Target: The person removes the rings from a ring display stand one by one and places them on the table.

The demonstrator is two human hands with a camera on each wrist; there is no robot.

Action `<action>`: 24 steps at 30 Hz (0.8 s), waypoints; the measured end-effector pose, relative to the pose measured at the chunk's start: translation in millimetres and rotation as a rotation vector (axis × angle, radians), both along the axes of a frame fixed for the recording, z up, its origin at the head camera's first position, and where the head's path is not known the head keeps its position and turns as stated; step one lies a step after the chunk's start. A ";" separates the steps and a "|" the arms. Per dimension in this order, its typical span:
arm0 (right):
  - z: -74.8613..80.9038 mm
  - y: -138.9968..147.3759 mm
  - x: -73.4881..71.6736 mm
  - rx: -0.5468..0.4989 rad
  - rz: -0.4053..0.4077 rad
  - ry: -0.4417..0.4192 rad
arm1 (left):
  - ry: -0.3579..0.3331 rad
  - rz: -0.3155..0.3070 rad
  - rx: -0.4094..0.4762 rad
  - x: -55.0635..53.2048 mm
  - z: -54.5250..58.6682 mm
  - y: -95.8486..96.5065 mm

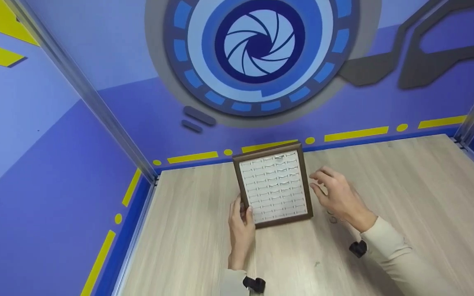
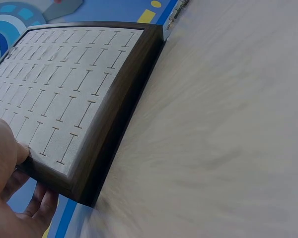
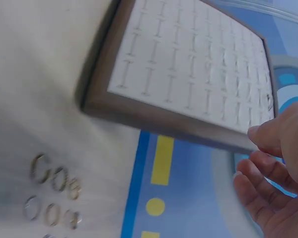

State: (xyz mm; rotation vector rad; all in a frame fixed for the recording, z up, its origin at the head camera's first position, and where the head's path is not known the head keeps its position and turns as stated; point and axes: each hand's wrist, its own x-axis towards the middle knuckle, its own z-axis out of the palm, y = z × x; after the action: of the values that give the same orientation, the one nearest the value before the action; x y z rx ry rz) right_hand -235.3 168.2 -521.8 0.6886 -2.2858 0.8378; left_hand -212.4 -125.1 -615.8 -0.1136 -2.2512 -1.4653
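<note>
A ring display board point(image 1: 261, 205) with a brown wooden frame and white slotted padding stands tilted back on the table. My left hand point(image 1: 242, 234) grips its lower left edge, thumb on the front and fingers behind. In the left wrist view, the board's slots point(image 2: 64, 148) near that thumb hold nothing. One ring point(image 1: 279, 157) sits in the upper part of the board. My right hand point(image 1: 341, 199) hovers beside the board's right edge, fingers bent and thumb apart, nothing visible between them. Several loose rings point(image 3: 59, 178) lie in rows on the table to the right, partly hidden by the right hand in the head view.
The wooden-look table point(image 1: 187, 230) meets a blue printed wall point(image 1: 126, 111) behind the board. Metal posts point(image 1: 93, 102) rise at the corners. A small mark point(image 1: 317, 264) shows on the tabletop in front. Black straps point(image 1: 358, 248) circle both wrists.
</note>
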 end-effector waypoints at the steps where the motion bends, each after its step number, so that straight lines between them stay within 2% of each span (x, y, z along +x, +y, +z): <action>1: 2.3 -3.3 -2.0 -0.003 0.005 0.004 | -0.001 -0.001 0.003 -0.2 0.1 0.0; 9: 15.1 -25.3 -15.3 -0.010 0.013 0.036 | -0.011 0.008 -0.025 -0.4 3.0 0.1; 24: 28.3 -51.1 -42.4 -0.043 0.023 0.092 | -0.042 0.017 -0.001 0.6 1.4 -0.1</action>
State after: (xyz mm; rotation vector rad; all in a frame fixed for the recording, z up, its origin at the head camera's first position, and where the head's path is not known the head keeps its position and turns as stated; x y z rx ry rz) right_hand -277.7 117.1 -493.6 0.7210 -2.1756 0.8465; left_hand -211.8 -125.2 -614.4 -0.0642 -2.2806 -1.4704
